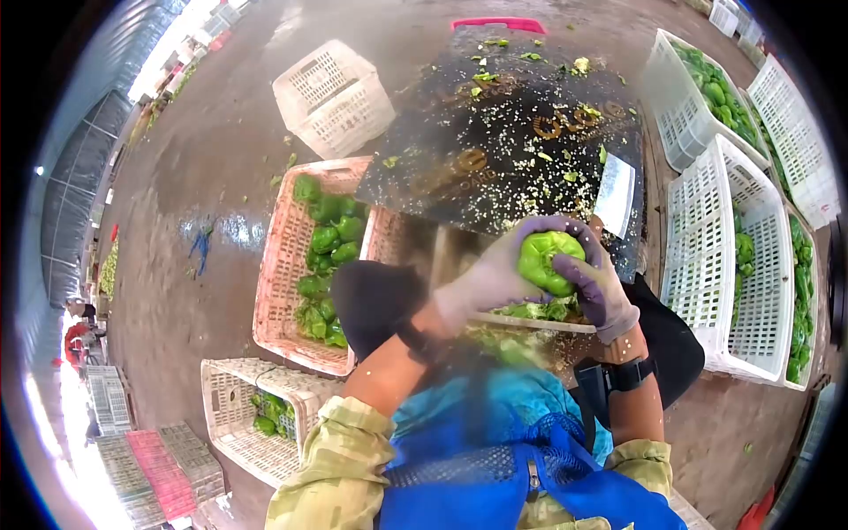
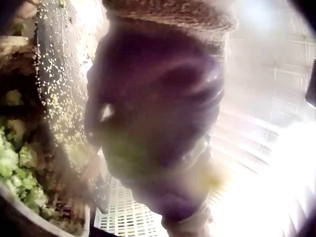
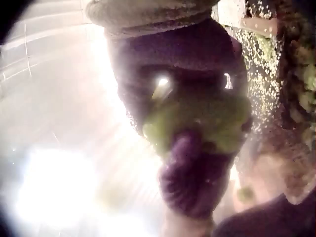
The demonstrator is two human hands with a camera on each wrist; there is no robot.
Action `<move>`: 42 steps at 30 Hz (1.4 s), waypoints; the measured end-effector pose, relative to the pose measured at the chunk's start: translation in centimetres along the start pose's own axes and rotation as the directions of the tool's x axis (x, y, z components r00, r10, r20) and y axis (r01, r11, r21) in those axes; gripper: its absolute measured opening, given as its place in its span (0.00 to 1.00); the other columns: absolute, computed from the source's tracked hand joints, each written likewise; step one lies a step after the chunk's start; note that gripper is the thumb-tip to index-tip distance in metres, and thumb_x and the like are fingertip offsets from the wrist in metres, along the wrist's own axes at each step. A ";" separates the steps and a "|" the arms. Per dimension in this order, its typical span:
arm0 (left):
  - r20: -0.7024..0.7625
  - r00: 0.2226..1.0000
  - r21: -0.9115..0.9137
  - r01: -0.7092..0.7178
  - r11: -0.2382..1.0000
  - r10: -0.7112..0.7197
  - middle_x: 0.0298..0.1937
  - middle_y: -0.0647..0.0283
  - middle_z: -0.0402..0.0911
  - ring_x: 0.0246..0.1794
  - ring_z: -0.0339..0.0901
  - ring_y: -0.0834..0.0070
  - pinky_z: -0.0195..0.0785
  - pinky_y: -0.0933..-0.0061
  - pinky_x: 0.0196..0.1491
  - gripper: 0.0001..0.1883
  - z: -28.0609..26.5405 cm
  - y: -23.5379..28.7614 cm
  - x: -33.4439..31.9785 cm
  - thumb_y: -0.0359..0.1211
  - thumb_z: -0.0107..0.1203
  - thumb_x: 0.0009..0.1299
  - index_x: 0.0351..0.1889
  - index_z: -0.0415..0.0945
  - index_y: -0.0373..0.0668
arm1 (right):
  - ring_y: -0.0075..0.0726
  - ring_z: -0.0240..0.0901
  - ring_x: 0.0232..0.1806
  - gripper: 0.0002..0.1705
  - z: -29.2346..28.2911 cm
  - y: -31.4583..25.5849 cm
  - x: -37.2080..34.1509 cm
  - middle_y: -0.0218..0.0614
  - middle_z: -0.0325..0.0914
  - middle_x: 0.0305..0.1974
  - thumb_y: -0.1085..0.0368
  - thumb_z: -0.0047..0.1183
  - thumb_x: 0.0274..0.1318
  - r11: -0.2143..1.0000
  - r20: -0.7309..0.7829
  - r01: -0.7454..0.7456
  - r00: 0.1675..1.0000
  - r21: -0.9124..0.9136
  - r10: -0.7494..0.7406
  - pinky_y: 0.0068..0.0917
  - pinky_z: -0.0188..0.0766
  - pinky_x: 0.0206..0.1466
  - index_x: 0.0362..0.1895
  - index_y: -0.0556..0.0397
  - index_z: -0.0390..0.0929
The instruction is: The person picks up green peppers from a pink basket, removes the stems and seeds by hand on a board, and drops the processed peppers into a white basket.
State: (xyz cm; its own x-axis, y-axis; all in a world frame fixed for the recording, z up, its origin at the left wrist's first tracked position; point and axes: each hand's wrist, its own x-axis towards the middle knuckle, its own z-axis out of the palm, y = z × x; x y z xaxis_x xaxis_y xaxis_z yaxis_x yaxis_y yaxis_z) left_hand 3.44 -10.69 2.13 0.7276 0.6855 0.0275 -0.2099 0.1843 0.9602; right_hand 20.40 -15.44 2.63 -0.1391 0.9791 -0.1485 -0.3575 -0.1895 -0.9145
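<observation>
Beyond the fingers, the dark board is spreading away and carrying a loose scatter of scraps; anything set down there could be skidding on that litter. Away to the left of the fingers, the pink crate is holding whole green peppers. Just below the fingers, the pale-rimmed bin is holding green trimmings, so a fruit slipping out of the grasp could be landing among them. Just past the right fingers, the cleaver is lying flat near the board's edge, its handle end pointing back toward them; a sideways swing of that hand could be knocking it off or brushing the blade, and whether glove and handle are touching, I cannot tell. The left hand is cupping the held pepper from its side, fingers curled over the far face, while the right hand is clamping the opposite side, its thumb pressing at the stem end. Too hard a push there could be splitting the wall or driving the thumb through suddenly, and slick glove fingers could be letting the fruit twist; how firmly they are squeezing, I cannot tell. Pale seeds are dotting the board beyond the fingertips, and could be sticking to the gloves and loosening the hold.
</observation>
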 end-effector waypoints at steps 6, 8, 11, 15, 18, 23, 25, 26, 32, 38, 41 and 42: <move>-0.083 0.991 0.062 0.115 0.991 -0.109 0.57 0.63 0.68 0.58 0.66 0.74 0.64 0.73 0.57 0.43 0.8 -0.8 -0.4 0.22 0.67 0.47 0.63 0.59 0.44 | 0.27 0.69 0.48 0.22 -1.5 4.5 0.9 0.38 0.72 0.47 0.61 0.53 0.58 0.996 -0.180 0.017 0.984 0.089 -0.001 0.24 0.68 0.52 0.53 0.60 0.67; -0.009 0.983 -0.179 0.178 0.968 -0.183 0.57 0.63 0.68 0.58 0.66 0.74 0.65 0.73 0.57 0.39 0.4 -0.1 -1.0 0.24 0.66 0.51 0.62 0.60 0.45 | 0.27 0.69 0.47 0.21 -1.2 4.0 0.8 0.38 0.72 0.47 0.62 0.53 0.59 0.999 -0.137 0.024 0.990 0.047 -0.018 0.24 0.68 0.52 0.53 0.60 0.68; -0.004 0.990 -0.263 0.132 0.956 -0.139 0.54 0.63 0.69 0.54 0.68 0.75 0.67 0.75 0.54 0.32 0.2 -0.4 -1.0 0.29 0.61 0.58 0.61 0.60 0.43 | 0.27 0.70 0.47 0.20 -1.0 3.4 0.7 0.37 0.73 0.45 0.63 0.52 0.58 0.997 -0.106 0.060 0.992 -0.053 -0.065 0.23 0.68 0.51 0.52 0.60 0.68; -0.113 0.978 -0.268 0.141 0.953 -0.177 0.49 0.63 0.71 0.48 0.72 0.77 0.69 0.76 0.49 0.28 0.3 -1.4 -1.1 0.29 0.60 0.61 0.59 0.62 0.39 | 0.26 0.70 0.44 0.18 0.4 3.9 0.9 0.37 0.73 0.44 0.66 0.52 0.57 0.995 -0.175 0.080 0.981 -0.055 -0.089 0.22 0.68 0.48 0.50 0.61 0.69; -0.202 0.965 -0.313 0.099 0.944 -0.169 0.46 0.63 0.72 0.44 0.73 0.78 0.71 0.77 0.45 0.24 0.5 -3.0 -1.2 0.27 0.59 0.61 0.55 0.64 0.39 | 0.25 0.71 0.40 0.16 0.5 5.3 1.0 0.36 0.74 0.41 0.68 0.53 0.55 0.995 -0.279 0.078 0.956 -0.059 -0.092 0.21 0.70 0.44 0.48 0.61 0.70; -0.411 0.904 -0.337 -0.031 0.941 -0.117 0.41 0.65 0.74 0.39 0.73 0.79 0.70 0.79 0.42 0.20 1.7 -5.0 0.2 0.27 0.59 0.63 0.52 0.66 0.39 | 0.24 0.72 0.36 0.12 0.1 6.1 2.1 0.34 0.75 0.37 0.69 0.52 0.56 0.990 -0.399 0.082 0.916 0.116 -0.029 0.19 0.70 0.39 0.43 0.61 0.72; -0.507 0.856 -0.265 -0.040 0.963 -0.104 0.41 0.65 0.74 0.39 0.73 0.80 0.70 0.79 0.40 0.20 2.3 -5.4 0.8 0.27 0.59 0.63 0.52 0.66 0.41 | 0.23 0.72 0.34 0.11 0.1 6.1 2.7 0.33 0.75 0.35 0.69 0.52 0.56 0.982 -0.426 0.121 0.903 0.143 -0.050 0.19 0.70 0.37 0.43 0.61 0.73; -0.573 0.819 -0.080 -0.005 0.997 -0.042 0.41 0.64 0.74 0.39 0.72 0.79 0.69 0.79 0.39 0.20 2.4 -5.8 1.2 0.29 0.60 0.63 0.52 0.66 0.42 | 0.22 0.71 0.32 0.10 0.2 5.9 2.7 0.32 0.75 0.34 0.69 0.52 0.56 0.985 -0.465 0.121 0.884 0.127 -0.049 0.18 0.69 0.36 0.42 0.59 0.74; -0.825 0.563 0.048 -0.023 0.999 0.053 0.41 0.65 0.73 0.39 0.71 0.77 0.68 0.75 0.40 0.20 2.4 -9.0 2.4 0.38 0.57 0.67 0.53 0.66 0.44 | 0.26 0.67 0.45 0.21 -1.8 8.4 4.1 0.35 0.71 0.45 0.66 0.55 0.56 0.990 -0.467 0.125 0.873 -0.066 -0.141 0.22 0.67 0.48 0.54 0.54 0.68; -0.525 0.823 -0.614 -0.191 0.765 -0.216 0.44 0.62 0.75 0.44 0.76 0.71 0.71 0.72 0.47 0.16 -0.8 -8.3 2.2 0.40 0.43 0.73 0.51 0.67 0.39 | 0.34 0.55 0.64 0.49 -1.3 6.8 1.3 0.39 0.58 0.62 0.72 0.66 0.37 0.950 -0.040 0.201 0.975 -0.240 -0.217 0.31 0.58 0.64 0.66 0.53 0.53; -0.555 0.831 -0.351 -0.181 0.919 -0.048 0.42 0.63 0.75 0.41 0.75 0.72 0.71 0.74 0.46 0.17 -1.4 -8.4 1.9 0.41 0.41 0.73 0.51 0.68 0.40 | 0.39 0.63 0.60 0.48 0.0 4.1 0.1 0.42 0.65 0.59 0.75 0.64 0.34 0.753 0.022 0.321 0.925 -0.574 -0.378 0.32 0.62 0.62 0.64 0.55 0.57; -0.532 0.829 -0.568 -0.201 0.798 -0.170 0.41 0.63 0.75 0.40 0.75 0.72 0.71 0.76 0.45 0.17 -2.0 -8.5 1.8 0.41 0.42 0.72 0.51 0.68 0.40 | 0.41 0.66 0.58 0.47 0.5 3.3 -0.7 0.43 0.67 0.57 0.75 0.64 0.34 0.609 0.097 0.366 0.899 -0.703 -0.428 0.32 0.63 0.61 0.63 0.56 0.58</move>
State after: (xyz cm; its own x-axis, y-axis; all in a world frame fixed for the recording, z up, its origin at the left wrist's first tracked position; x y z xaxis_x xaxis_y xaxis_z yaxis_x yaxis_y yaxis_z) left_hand 5.24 -9.66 -6.55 0.2912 0.9121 -0.2885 -0.6848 0.4093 0.6029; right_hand 18.81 -16.75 -0.13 -0.0617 0.9538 0.2942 0.3808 0.2950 -0.8763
